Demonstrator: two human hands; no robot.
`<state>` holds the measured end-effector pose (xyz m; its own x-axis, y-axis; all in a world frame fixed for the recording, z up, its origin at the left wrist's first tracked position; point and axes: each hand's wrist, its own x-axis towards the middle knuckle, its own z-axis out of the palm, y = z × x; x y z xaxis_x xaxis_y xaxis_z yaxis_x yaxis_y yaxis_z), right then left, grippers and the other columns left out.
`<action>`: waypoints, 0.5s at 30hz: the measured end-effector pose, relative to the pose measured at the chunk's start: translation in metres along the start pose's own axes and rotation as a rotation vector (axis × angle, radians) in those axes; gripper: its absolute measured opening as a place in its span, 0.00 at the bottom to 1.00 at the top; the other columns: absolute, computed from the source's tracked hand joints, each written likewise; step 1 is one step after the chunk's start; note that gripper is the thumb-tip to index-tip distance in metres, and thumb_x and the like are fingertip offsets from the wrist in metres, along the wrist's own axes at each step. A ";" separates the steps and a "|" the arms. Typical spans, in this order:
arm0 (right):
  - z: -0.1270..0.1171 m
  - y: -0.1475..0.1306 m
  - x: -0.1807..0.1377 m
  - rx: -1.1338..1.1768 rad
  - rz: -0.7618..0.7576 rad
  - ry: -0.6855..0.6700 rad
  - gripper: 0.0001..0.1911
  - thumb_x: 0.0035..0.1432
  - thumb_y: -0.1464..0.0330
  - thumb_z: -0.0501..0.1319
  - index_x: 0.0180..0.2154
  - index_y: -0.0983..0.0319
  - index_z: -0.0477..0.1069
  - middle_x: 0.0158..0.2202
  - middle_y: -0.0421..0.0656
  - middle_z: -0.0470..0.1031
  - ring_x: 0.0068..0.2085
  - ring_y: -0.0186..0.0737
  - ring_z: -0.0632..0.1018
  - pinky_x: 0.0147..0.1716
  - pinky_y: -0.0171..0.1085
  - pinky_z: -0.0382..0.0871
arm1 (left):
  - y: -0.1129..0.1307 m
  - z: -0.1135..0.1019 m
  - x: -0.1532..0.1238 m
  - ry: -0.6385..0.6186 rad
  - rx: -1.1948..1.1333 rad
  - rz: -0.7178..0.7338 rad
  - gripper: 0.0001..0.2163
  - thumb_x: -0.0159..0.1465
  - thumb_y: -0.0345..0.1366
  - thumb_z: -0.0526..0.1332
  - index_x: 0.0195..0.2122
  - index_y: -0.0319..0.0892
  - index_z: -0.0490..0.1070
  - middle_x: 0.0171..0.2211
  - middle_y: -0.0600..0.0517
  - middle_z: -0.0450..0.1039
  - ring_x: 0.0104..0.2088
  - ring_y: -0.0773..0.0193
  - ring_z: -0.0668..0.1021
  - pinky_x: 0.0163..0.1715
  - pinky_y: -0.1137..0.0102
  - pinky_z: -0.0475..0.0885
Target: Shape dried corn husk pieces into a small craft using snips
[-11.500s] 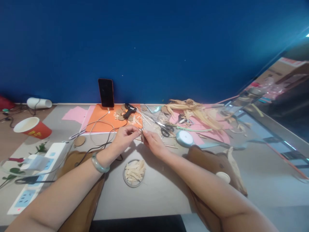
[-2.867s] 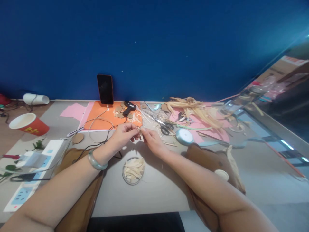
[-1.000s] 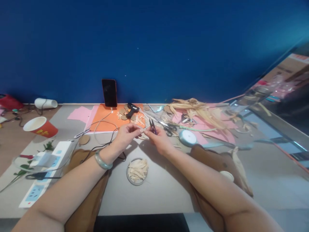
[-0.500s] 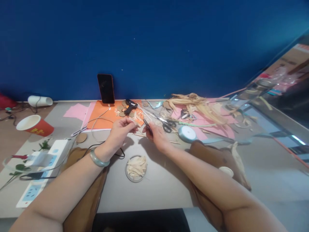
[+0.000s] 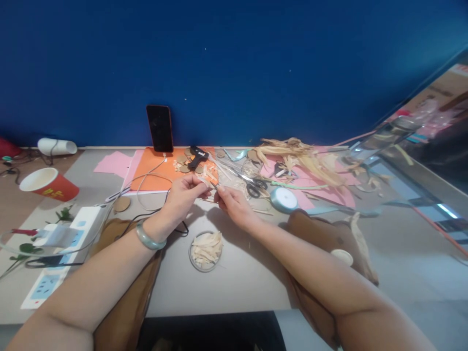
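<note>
A blue wall (image 5: 234,58) is rising along the far edge of the grey bench (image 5: 252,287), teal light (image 5: 409,63) is washing its right side, and a brown surface (image 5: 14,212) is showing at the far left corner.

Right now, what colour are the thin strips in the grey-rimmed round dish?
The strips are pale cream, clearest in the head view.
</note>
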<state>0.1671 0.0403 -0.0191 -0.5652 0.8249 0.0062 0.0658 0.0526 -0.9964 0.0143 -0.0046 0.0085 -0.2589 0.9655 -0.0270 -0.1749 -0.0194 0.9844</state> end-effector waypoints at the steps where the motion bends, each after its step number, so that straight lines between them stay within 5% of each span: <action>1: 0.000 0.000 0.000 -0.001 0.002 -0.002 0.29 0.57 0.42 0.52 0.24 0.61 0.66 0.15 0.34 0.55 0.19 0.30 0.58 0.19 0.33 0.50 | 0.000 0.000 0.000 -0.004 0.006 0.003 0.08 0.51 0.35 0.68 0.23 0.38 0.71 0.20 0.54 0.74 0.24 0.69 0.76 0.31 0.72 0.72; 10: 0.002 0.001 0.000 -0.031 -0.007 0.001 0.29 0.58 0.43 0.52 0.23 0.62 0.66 0.15 0.34 0.55 0.19 0.30 0.57 0.20 0.33 0.50 | -0.002 0.001 -0.001 0.000 0.036 0.028 0.08 0.51 0.36 0.67 0.23 0.39 0.71 0.20 0.54 0.74 0.24 0.69 0.75 0.31 0.71 0.72; 15: -0.004 0.006 0.006 -0.001 -0.022 0.119 0.30 0.57 0.42 0.52 0.23 0.61 0.65 0.14 0.34 0.55 0.18 0.30 0.57 0.19 0.33 0.49 | 0.001 -0.004 0.001 -0.046 0.069 0.015 0.06 0.51 0.34 0.66 0.22 0.40 0.70 0.20 0.54 0.74 0.22 0.70 0.74 0.27 0.74 0.70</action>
<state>0.1669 0.0476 -0.0248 -0.4651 0.8845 0.0379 0.0550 0.0716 -0.9959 0.0106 -0.0046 0.0086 -0.2173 0.9761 -0.0059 -0.1056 -0.0175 0.9943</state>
